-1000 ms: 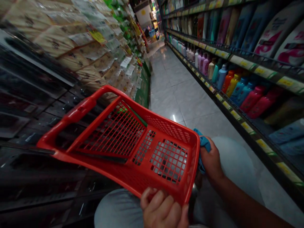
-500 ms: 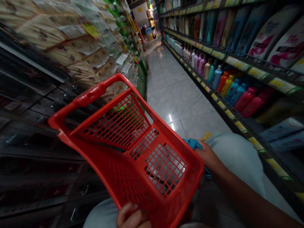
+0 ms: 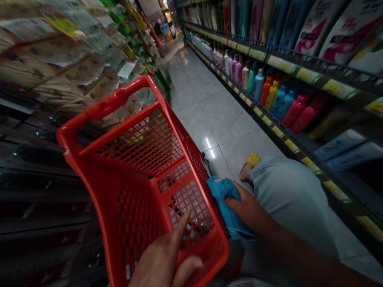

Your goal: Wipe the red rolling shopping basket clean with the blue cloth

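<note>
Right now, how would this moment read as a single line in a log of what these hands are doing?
left hand: holds red plastic basket | right hand: blue cloth against basket side | beside: shelved plastic bottles

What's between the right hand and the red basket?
In the head view, a blue cloth lies between the right hand and the side of the red plastic basket.

Dim, wide-angle view, small glare on the floor (image 3: 209, 146), apparently overhead light, shelves (image 3: 72, 52) left of it motion-blurred, edges bowed
</note>
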`<act>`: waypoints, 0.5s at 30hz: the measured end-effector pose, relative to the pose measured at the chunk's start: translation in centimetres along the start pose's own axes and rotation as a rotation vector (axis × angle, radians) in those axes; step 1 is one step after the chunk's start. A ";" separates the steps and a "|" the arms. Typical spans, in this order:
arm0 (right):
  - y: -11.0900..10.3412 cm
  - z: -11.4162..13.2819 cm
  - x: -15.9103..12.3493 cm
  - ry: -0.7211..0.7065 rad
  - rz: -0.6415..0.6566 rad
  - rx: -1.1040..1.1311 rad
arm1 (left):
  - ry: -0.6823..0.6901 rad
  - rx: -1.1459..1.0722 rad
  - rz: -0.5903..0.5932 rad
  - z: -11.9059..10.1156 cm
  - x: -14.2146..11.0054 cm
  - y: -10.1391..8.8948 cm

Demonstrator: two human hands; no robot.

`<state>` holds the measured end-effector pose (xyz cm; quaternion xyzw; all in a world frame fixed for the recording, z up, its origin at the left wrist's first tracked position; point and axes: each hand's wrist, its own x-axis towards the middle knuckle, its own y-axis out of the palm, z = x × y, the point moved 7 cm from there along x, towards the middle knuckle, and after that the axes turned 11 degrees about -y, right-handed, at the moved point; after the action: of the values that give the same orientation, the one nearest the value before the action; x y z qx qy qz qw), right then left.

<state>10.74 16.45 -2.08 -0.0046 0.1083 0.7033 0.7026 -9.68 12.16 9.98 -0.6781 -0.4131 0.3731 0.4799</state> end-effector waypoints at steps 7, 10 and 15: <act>5.1 -1.7 1.6 -0.272 -0.215 0.060 | -0.315 -0.321 0.177 0.5 2.6 4.7; 6.2 -5.1 2.1 -0.057 -0.302 0.049 | -0.332 -0.309 0.121 1.9 1.4 5.3; 5.8 3.8 4.7 -0.544 -0.210 0.029 | -0.298 -0.336 0.136 2.0 1.1 5.4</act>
<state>5.54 21.75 1.74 0.1832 -0.0751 0.6003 0.7749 -9.95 12.76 4.18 -0.7121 -0.4890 0.4267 0.2678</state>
